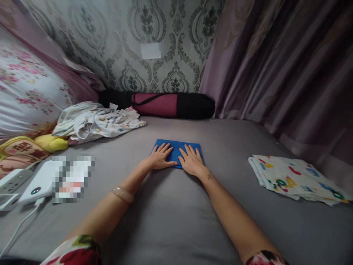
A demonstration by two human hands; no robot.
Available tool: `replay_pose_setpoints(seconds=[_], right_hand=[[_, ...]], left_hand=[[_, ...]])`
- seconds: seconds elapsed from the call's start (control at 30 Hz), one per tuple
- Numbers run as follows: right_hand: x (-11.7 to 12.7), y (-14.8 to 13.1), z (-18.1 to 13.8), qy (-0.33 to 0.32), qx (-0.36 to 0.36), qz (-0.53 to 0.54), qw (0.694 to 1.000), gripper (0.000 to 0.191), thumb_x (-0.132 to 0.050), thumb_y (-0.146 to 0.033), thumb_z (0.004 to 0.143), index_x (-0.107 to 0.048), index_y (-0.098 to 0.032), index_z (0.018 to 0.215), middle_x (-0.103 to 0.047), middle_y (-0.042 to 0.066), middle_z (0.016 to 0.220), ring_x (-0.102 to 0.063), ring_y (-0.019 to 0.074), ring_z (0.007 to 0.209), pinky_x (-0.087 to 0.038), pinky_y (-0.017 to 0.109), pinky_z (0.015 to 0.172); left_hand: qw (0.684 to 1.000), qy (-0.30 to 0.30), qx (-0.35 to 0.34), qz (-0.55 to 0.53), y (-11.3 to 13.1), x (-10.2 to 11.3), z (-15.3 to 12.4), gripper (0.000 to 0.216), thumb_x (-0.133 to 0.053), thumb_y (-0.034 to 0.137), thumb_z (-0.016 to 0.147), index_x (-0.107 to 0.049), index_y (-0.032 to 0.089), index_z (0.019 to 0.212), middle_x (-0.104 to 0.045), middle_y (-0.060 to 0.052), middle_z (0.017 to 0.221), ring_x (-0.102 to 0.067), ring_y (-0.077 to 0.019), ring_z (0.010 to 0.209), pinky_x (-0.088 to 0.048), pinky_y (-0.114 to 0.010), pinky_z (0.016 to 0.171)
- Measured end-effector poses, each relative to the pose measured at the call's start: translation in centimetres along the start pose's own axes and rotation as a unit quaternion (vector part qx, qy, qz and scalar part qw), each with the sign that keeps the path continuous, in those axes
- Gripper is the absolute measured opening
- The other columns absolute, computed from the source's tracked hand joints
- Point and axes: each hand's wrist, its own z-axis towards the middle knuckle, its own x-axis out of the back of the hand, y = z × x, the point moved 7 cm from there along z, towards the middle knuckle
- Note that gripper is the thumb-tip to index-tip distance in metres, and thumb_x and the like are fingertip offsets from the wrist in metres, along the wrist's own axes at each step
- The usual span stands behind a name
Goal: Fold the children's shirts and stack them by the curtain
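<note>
A folded blue cloth (pixel 176 147) lies flat on the grey bed sheet (pixel 176 217), straight in front of me. My left hand (pixel 162 157) rests palm down on its left part, fingers spread and the thumb pointing inward. On the right part lies my right hand (pixel 191 161), also flat with its fingers apart. Both palms touch the cloth, and they cover much of its near edge. Neither hand grips anything.
At right lies a folded white cloth with colourful letters (pixel 298 176). A crumpled white garment (pixel 99 119), a flowered pillow (pixel 30 84), a yellow plush item (pixel 51 142) and a white power bank (pixel 41 182) with a cable are at left. A black-and-maroon bag (pixel 157 105) lies along the wall.
</note>
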Motion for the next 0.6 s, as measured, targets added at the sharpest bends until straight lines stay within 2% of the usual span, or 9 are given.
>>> replay_pose_setpoints(seconds=[0.13,0.2,0.3,0.4,0.47,0.6], right_hand=[[0.4,0.1,0.5,-0.072,-0.006,0.009,0.997,0.059,-0.033,-0.045,0.097,-0.033,-0.018,0.150,-0.019,0.015,0.158,-0.016,0.0311,0.146,-0.012,0.054,0.115],[1.1,-0.4,1.0,-0.079,0.001,0.007,0.997,0.059,-0.037,-0.043,0.096,-0.037,-0.015,0.148,-0.024,0.017,0.157,-0.020,0.0314,0.145,-0.013,0.055,0.115],[2.5,-1.4,1.9,-0.002,0.009,0.000,1.000,0.053,-0.032,-0.034,0.098,-0.041,-0.011,0.144,-0.030,0.017,0.155,-0.021,0.0275,0.145,-0.011,0.051,0.116],[2.6,-2.3,2.6,0.066,0.001,-0.007,0.998,0.053,-0.026,-0.028,0.098,-0.038,-0.008,0.145,-0.029,0.014,0.156,-0.019,0.0245,0.145,-0.009,0.048,0.118],[1.7,-2.7,2.9,0.070,0.003,-0.010,0.997,0.054,-0.026,-0.028,0.098,-0.036,-0.007,0.146,-0.029,0.013,0.156,-0.018,0.0239,0.146,-0.007,0.047,0.118],[-0.2,-2.7,3.2,0.038,-0.002,-0.010,0.999,0.056,-0.023,-0.030,0.097,-0.036,-0.007,0.147,-0.031,0.012,0.155,-0.021,0.0245,0.145,-0.011,0.047,0.117]], left_hand=[[0.998,-0.068,0.000,-0.010,-0.2,1.1,0.5,0.100,-0.059,0.073,0.070,-0.032,0.018,0.149,-0.019,-0.017,0.158,-0.015,-0.0379,0.146,-0.016,-0.058,0.114],[0.997,-0.076,-0.007,-0.018,0.2,1.8,0.9,0.089,-0.061,0.065,0.074,-0.039,0.018,0.145,-0.028,-0.018,0.156,-0.023,-0.0363,0.144,-0.022,-0.055,0.113],[1.000,0.003,0.001,-0.027,0.8,3.0,1.8,0.052,-0.044,0.042,0.091,-0.046,0.017,0.137,-0.043,-0.016,0.148,-0.036,-0.0291,0.139,-0.029,-0.051,0.112],[0.992,0.119,0.035,0.006,1.1,3.1,2.2,0.046,-0.031,0.022,0.094,-0.046,0.014,0.137,-0.043,-0.015,0.148,-0.032,-0.0271,0.141,-0.024,-0.051,0.115],[0.987,0.154,0.044,0.033,1.2,2.3,2.3,0.047,-0.029,0.024,0.096,-0.044,0.013,0.139,-0.041,-0.015,0.150,-0.028,-0.0278,0.143,-0.019,-0.051,0.116],[0.988,0.141,0.041,0.047,0.6,0.0,2.5,0.050,-0.025,0.033,0.098,-0.043,0.016,0.142,-0.038,-0.011,0.152,-0.030,-0.0296,0.142,-0.020,-0.052,0.116]])
